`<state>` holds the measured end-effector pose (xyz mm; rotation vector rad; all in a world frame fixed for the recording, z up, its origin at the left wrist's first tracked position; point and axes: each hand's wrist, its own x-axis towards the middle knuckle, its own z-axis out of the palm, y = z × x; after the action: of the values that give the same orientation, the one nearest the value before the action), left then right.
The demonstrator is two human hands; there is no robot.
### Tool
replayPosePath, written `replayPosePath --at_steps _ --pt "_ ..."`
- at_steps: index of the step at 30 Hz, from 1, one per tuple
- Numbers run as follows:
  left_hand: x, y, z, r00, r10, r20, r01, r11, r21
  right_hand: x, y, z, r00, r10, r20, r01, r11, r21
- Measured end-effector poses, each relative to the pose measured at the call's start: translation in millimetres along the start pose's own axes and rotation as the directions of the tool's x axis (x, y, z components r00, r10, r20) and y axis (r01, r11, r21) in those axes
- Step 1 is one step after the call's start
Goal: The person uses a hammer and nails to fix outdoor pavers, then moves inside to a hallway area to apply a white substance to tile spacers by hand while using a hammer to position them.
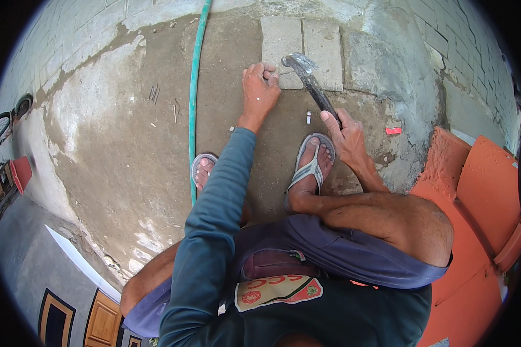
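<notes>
Head view: my left fingers pinch a nail jutting right, by the slab's near edge; my right fingers clasp a hammer.

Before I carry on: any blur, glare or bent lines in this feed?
Head view: light soft, shadows faint around the left hand; hammer head has pale glare and looks slightly smeared; thin nail-like piece too fine for clear detail; fisheye curves the grey blockwork, with black corners.
</notes>
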<state>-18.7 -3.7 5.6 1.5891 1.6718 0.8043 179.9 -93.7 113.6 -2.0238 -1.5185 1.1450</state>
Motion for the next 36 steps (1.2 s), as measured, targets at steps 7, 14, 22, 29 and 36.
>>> replayPosePath --at_steps 7,14,22,29,36 --pt "0.0 2.3 -1.0 1.0 -0.007 0.028 0.008 0.999 -0.041 0.2 7.3 1.4 0.998 0.058 -0.034 -0.057 0.998 0.007" --pt "0.5 -0.1 -4.2 0.998 -0.025 0.06 0.029 0.998 -0.06 -0.9 13.6 4.6 0.994 0.103 0.029 -0.102 0.995 -0.022" --pt "2.3 0.8 -3.9 0.997 -0.024 0.07 0.028 0.999 -0.047 -0.9 2.1 4.0 0.997 0.056 0.054 -0.052 0.996 -0.075" --pt "2.1 -1.0 -3.8 0.997 -0.009 0.076 0.011 1.0 -0.016 2.1 -1.9 -3.7 0.992 0.113 0.059 -0.106 0.988 -0.108" --pt "6.4 -0.7 -4.2 0.995 -0.053 0.085 0.056 0.998 -0.029 4.7 -1.7 -5.7 0.987 0.136 0.082 -0.121 0.979 -0.166"
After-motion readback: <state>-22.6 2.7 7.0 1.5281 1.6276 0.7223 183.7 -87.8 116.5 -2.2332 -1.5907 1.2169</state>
